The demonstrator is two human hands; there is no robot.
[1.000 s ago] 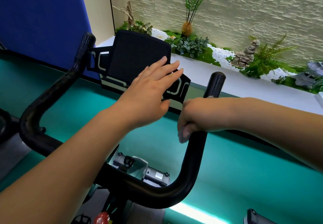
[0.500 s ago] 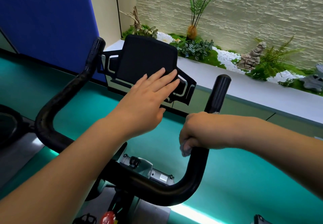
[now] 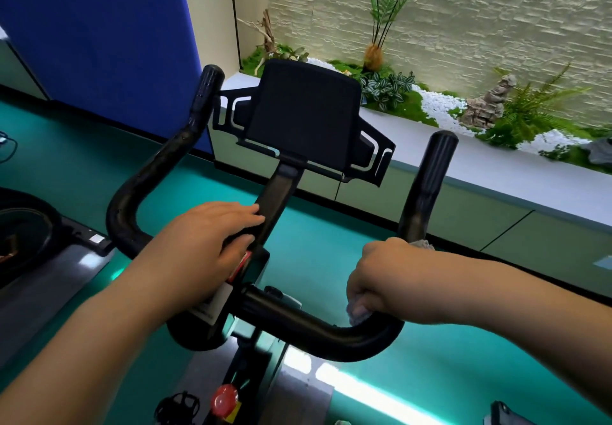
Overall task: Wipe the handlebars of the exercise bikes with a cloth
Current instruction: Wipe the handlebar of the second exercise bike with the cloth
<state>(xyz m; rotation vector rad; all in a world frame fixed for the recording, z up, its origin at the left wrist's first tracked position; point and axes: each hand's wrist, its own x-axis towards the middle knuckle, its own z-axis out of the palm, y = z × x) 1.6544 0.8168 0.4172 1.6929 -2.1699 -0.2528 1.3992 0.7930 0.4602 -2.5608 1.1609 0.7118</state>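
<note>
Curling round the right-hand bend of the black handlebar [image 3: 318, 332], the fingers of the right hand [image 3: 384, 282] grip a pale grey cloth [image 3: 359, 314] against the bar. Scraps of cloth show below the knuckles and again behind the hand, at the foot of the right upright grip [image 3: 430, 176]. The wrist and forearm run off to the right of the handlebar.

Left of that, the left hand [image 3: 205, 242] lies across the middle of the handlebar with its fingers straight and close together, their tips touching the black stem [image 3: 275, 199] that rises from the bar; the thumb rests lower, near a red-and-white label. It holds nothing.

Above the handlebar, the stem carries a black tablet holder [image 3: 304, 116]. The left grip [image 3: 205, 93] curves up beside it. Below the handlebar sits a red knob [image 3: 225, 398]. Beyond it lie a teal floor [image 3: 331, 226], a blue panel [image 3: 99, 33] and a planter ledge [image 3: 496, 173] with ferns and white pebbles.
</note>
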